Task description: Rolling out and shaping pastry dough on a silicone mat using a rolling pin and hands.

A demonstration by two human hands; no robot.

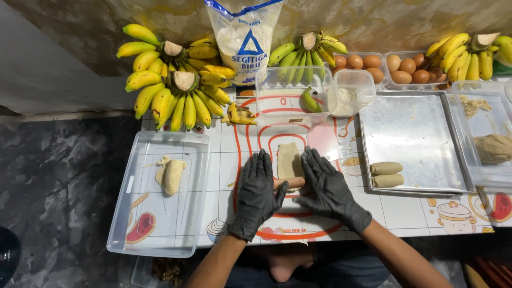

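Note:
Both my hands wear black gloves. My left hand [257, 192] and my right hand [329, 188] lie flat on a rolled piece between them, at the near end of a pale strip of dough [288, 159] stretched out on a white mat with red rings [266, 140]. The rolled end [292, 183] shows between my thumbs. Two finished dough rolls [386, 174] lie on the near left part of a metal tray [413, 133] to the right.
A clear tray [189, 213] at left holds peeled banana pieces [171, 175]. Banana bunches [176, 80], a flour bag [245, 40], clear tubs [288, 98], eggs [408, 66] and a lump of dough [493, 148] line the back and right. The table's front edge is close to me.

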